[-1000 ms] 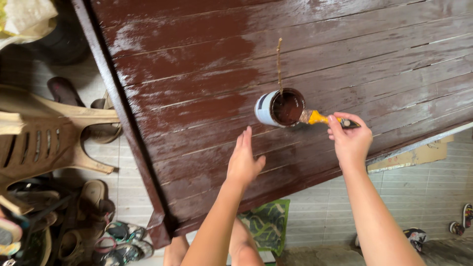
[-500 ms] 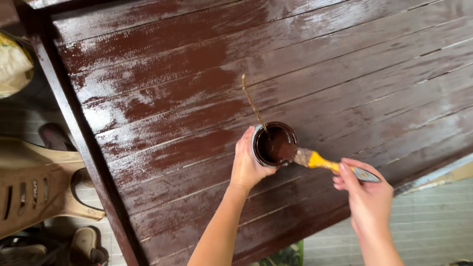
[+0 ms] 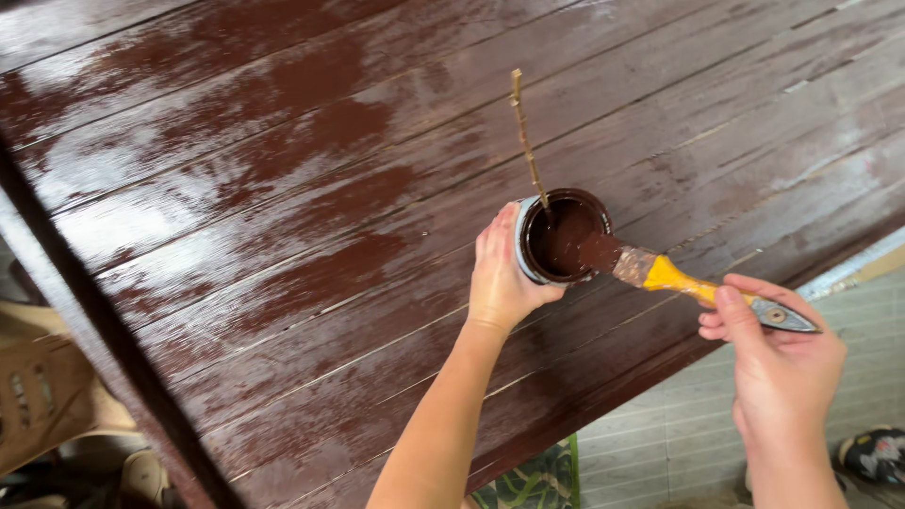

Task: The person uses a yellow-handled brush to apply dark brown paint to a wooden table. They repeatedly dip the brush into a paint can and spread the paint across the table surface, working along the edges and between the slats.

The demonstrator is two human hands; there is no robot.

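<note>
Your left hand point(image 3: 500, 273) clasped round the paint can point(image 3: 562, 236) near the brown table's point(image 3: 283, 188) lower edge, thin stir stick point(image 3: 526, 137) leaning out of it, brush point(image 3: 660, 273) bristles over its rim, your right hand point(image 3: 782, 363) gripping the yellow handle.

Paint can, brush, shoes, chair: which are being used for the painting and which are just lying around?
In use:
left hand holding the paint can
right hand holding the paintbrush
stir stick in the can
brown wooden tabletop

Lying about:
tan plastic chair
shoe
green patterned mat
</note>
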